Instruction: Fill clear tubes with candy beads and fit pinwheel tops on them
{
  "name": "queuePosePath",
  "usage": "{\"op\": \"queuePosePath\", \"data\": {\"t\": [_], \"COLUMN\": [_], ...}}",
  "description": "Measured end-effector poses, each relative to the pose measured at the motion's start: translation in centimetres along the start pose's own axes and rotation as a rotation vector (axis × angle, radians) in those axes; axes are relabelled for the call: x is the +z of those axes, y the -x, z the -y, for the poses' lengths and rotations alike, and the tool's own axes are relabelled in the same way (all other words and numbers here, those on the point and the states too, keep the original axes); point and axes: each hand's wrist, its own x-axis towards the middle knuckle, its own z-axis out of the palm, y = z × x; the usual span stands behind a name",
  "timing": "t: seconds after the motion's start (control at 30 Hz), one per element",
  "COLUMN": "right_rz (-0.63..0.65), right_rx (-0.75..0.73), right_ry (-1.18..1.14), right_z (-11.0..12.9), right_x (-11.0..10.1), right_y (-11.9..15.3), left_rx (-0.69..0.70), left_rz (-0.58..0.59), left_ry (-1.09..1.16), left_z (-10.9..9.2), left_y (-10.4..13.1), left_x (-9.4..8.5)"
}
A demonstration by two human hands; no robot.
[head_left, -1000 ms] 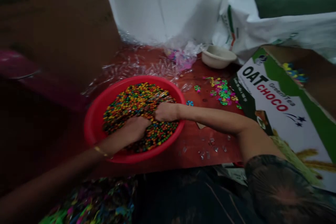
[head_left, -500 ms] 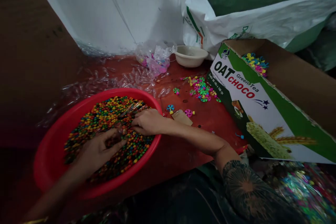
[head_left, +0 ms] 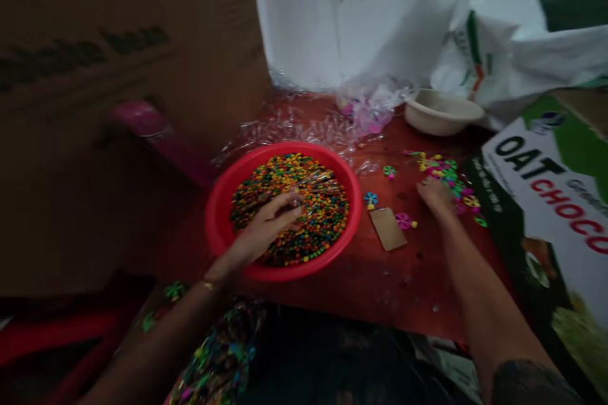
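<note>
My left hand (head_left: pixel 270 223) is over the red basin (head_left: pixel 216 218), its fingers curled around what looks like a small clear plastic tube (head_left: pixel 297 204). Blur and the fingers hide most of that tube. Small round candy-like balls (head_left: pixel 319 228) in many colours fill the basin, and more clear tubing (head_left: pixel 323 178) lies on top of them. Off to the right, my right hand (head_left: pixel 436 195) is at the edge of a pile of small plastic pinwheels (head_left: pixel 449 172). Its fingers are bent down at the pile; what they grip, if anything, is hidden.
Clear tubes (head_left: pixel 304 128) are strewn behind the basin. Loose pinwheels (head_left: pixel 403 221) and a cardboard piece (head_left: pixel 388 230) lie on the red table. A cream bowl (head_left: pixel 441 120) stands behind, a printed carton (head_left: pixel 546 183) at right, a large brown box (head_left: pixel 118 139) at left.
My right hand has left the basin and moved right to the pinwheel pile. The left hand stays over the basin. The view has swung left, and the cardboard piece lies turned.
</note>
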Motion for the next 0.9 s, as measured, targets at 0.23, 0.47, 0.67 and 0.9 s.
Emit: {"op": "queuePosePath", "data": {"t": [0.23,0.47,0.67,0.9], "right_rz": [0.041,0.151,0.193,0.239], "right_rx": [-0.052,-0.414,-0.940,-1.120], "right_ry": [-0.286,-1.288,-1.356,-1.229], "right_z": [0.6,7.8,15.4,17.6], "right_x": [-0.6,-3.9,-5.7,-5.6], "right_y": [1.5,9.9,17.2,18.1], "left_rx": [0.000,-0.006,0.119,0.223], "left_rz": [0.183,0.390,0.347,0.195], "left_ry": [0.134,0.364,0.176,0.032], "left_z": [0.3,0.2,0.6,1.3], "left_y": [0.7,1.0,1.7,0.9], "left_x": [-1.2,-1.7,-0.8,-0.8]}}
